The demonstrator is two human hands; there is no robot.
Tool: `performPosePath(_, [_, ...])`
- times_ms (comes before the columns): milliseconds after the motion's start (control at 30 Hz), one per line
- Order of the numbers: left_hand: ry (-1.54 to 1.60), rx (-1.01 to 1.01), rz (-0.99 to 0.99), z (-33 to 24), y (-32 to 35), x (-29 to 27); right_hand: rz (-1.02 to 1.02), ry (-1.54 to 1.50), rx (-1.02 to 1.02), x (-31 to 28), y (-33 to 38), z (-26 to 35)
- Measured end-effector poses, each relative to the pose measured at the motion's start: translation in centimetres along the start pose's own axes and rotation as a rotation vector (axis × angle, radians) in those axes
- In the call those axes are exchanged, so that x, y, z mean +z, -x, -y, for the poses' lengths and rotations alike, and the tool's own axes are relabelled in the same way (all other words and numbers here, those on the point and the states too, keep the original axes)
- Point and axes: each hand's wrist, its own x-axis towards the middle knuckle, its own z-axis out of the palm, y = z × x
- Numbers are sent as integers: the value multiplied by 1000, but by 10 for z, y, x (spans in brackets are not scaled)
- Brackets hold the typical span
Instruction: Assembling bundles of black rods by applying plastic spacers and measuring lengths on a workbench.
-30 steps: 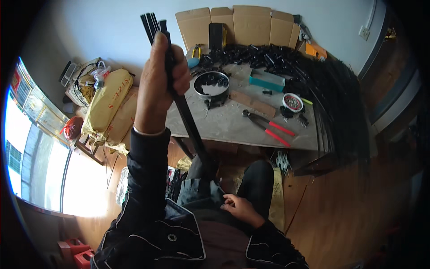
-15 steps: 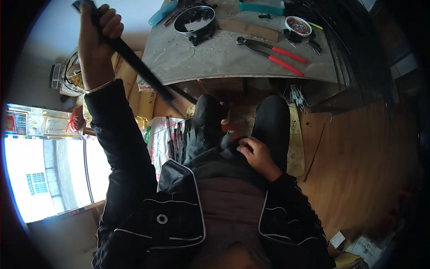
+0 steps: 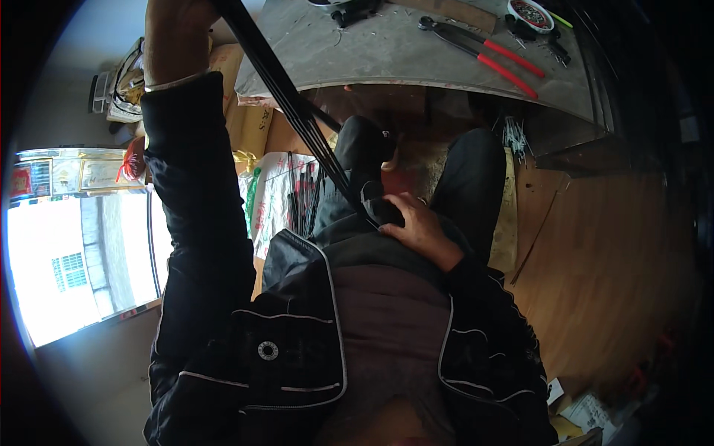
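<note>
High at the upper left, my left hand [image 3: 182, 18] is partly cut off by the picture's edge; a bundle of long thin black strips [image 3: 290, 97] runs from it. The bundle slants down toward my lap and fans slightly into separate strands. At its lower end, my right hand [image 3: 418, 227] is closed around a short dark rounded piece [image 3: 379, 211], whose exact kind I cannot make out. The strips' lower tips meet this piece by my fingers; whether they pass inside or beside it is hidden.
On the grey table [image 3: 357, 67] ahead lie red-handled pincers [image 3: 483, 56] and a white bowl of small bits [image 3: 531, 15]. More black strips [image 3: 301, 197] stand beside my left leg. Pale thin sticks [image 3: 513, 137] stand under the table's right side.
My left hand has risen toward the top edge, and the strips' lower end has come down to my right hand. The right hand now grips the dark piece. My view has shifted.
</note>
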Motion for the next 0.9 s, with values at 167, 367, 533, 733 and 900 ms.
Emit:
performPosePath(167, [35, -3, 74, 6, -5, 6, -188, -102, -132, 2, -7, 1])
performPosePath(367, [-18, -60, 46, 14, -12, 23, -337, -291, 92, -7, -8, -18])
performPosePath(533, [108, -95, -118, 9, -15, -17, -770, -156, 39, -42, -10, -25])
performPosePath(733, [324, -145, -278, -5, 17, -89, -2, -760, 145, -46, 13, -45])
performPosePath(900, [585, -128, -627, 61, 89, -87, 119, -1321, 60, -78, 1, 15])
